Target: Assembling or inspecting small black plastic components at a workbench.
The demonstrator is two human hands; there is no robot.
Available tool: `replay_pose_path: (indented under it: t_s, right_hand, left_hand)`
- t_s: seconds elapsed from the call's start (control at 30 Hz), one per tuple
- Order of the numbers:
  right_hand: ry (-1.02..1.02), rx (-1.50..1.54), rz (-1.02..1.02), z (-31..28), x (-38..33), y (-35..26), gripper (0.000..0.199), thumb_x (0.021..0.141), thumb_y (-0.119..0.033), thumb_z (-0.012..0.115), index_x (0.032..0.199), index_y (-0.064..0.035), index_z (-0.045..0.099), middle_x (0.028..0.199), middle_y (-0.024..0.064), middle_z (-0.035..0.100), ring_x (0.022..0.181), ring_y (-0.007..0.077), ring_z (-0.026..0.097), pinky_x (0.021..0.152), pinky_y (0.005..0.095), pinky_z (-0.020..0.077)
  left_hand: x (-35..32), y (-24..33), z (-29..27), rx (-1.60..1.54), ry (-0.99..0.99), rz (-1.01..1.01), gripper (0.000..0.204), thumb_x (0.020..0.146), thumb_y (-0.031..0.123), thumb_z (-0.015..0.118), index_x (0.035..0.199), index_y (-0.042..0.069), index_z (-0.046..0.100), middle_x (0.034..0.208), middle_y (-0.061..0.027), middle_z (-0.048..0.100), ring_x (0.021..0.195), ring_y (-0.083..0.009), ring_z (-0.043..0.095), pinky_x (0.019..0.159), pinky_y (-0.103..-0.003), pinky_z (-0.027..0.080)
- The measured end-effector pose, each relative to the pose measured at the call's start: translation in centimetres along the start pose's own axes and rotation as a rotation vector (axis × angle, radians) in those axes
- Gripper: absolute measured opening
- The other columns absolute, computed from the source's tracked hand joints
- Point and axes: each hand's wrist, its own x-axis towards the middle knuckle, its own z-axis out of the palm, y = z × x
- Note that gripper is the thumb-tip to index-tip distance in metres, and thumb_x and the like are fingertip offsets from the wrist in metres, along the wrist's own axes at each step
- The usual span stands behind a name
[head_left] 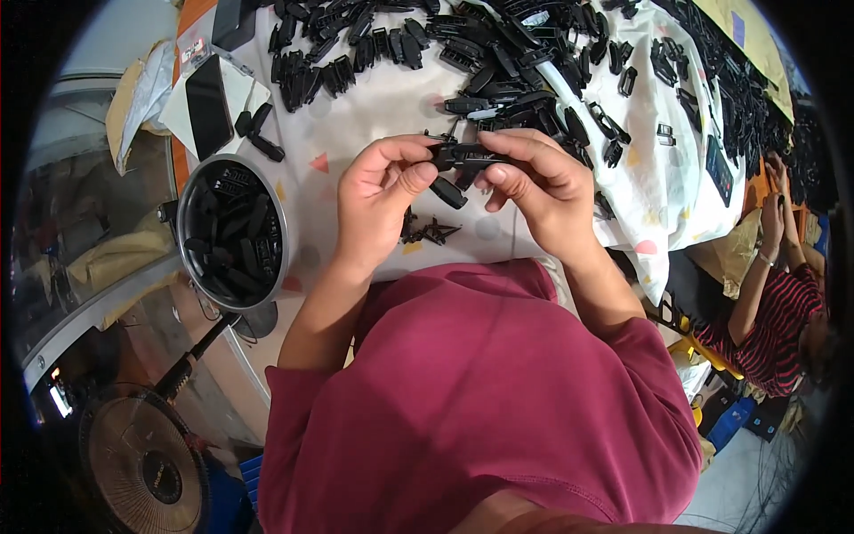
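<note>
A small black plastic piece (pixel 464 157), long and narrow, is held up over the table between both hands. My left hand (pixel 384 184) pinches its left end between thumb and fingers. The right end is in the grip of my right hand (pixel 544 180), thumb below and fingers above. Its exact kind is too small to tell. Just under it lies another black oblong piece (pixel 448 192). Closer to my body, small dark pins or screws (pixel 434 231) form a little heap on the cloth.
A metal bowl (pixel 283 240) of black pieces stands at the left, near a black phone (pixel 209 109). Piles of black parts (pixel 511 67) cover the far side of the white tablecloth (pixel 325 133). A fan (pixel 147 458) stands lower left; another person's arm (pixel 758 267) is at right.
</note>
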Motion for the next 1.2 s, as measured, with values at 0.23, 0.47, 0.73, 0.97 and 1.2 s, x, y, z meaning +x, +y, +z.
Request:
replay_pose_path:
  t_s: [0.23, 0.47, 0.73, 0.97, 1.2]
  right_hand:
    - [0.037, -0.708, -0.429, 0.1, -0.1, 0.7, 0.032, 0.076, 0.009, 0.057, 0.107, 0.0015, 0.058, 0.093, 0.0119, 0.054, 0.073, 0.0157, 0.057, 0.06, 0.021, 0.0477]
    - [-0.032, -0.742, -0.446, -0.6, 0.0, -0.8, 0.036, 0.07, 0.012, 0.058, 0.104, -0.0014, 0.06, 0.089, 0.012, 0.056, 0.075, 0.0193, 0.057, 0.06, 0.0263, 0.048]
    - [-0.197, -0.888, -0.419, -1.1, -0.4, -1.8, 0.037, 0.067, 0.016, 0.055, 0.101, -0.0005, 0.061, 0.092, 0.0134, 0.057, 0.078, 0.0232, 0.058, 0.062, 0.0279, 0.0496]
    - [-0.186, -0.815, -0.371, -0.8, -1.2, -0.2, 0.039, 0.068, 0.015, 0.055, 0.104, 0.0016, 0.058, 0.092, 0.0145, 0.056, 0.076, 0.0244, 0.058, 0.062, 0.0286, 0.049]
    - [0.125, -0.972, -0.694, 0.5, -1.9, 3.0, 0.045, 0.066, 0.007, 0.066, 0.109, 0.0002, 0.056, 0.091, 0.0149, 0.056, 0.072, 0.023, 0.056, 0.056, 0.0251, 0.0455]
  left_hand:
    - [-0.7, -0.6, 1.5, -0.39, 0.086, -0.219, 0.015, 0.078, -0.002, 0.062, 0.09, 0.0, 0.053, 0.094, -0.0068, 0.057, 0.078, -0.0097, 0.053, 0.071, -0.021, 0.045]
    - [-0.6, 0.2, 1.6, 0.049, 0.065, -0.062, 0.024, 0.075, -0.002, 0.065, 0.097, -0.001, 0.055, 0.09, -0.0071, 0.06, 0.079, -0.0114, 0.056, 0.07, -0.023, 0.047]
    - [-0.2, 1.4, 0.0, 0.511, -0.142, -0.017, 0.028, 0.071, -0.004, 0.067, 0.098, -0.001, 0.062, 0.088, -0.0056, 0.063, 0.079, -0.0112, 0.056, 0.072, -0.024, 0.045]
    - [-0.7, 0.4, -0.3, 0.416, -0.168, 0.024, 0.034, 0.073, -0.005, 0.064, 0.106, -0.003, 0.057, 0.096, -0.0094, 0.062, 0.084, -0.0119, 0.058, 0.075, -0.024, 0.047]
    - [-1.2, -0.7, 3.3, -0.208, 0.067, -0.173, 0.027, 0.083, 0.004, 0.055, 0.108, -0.006, 0.054, 0.108, -0.0111, 0.057, 0.099, -0.0148, 0.053, 0.091, -0.028, 0.039]
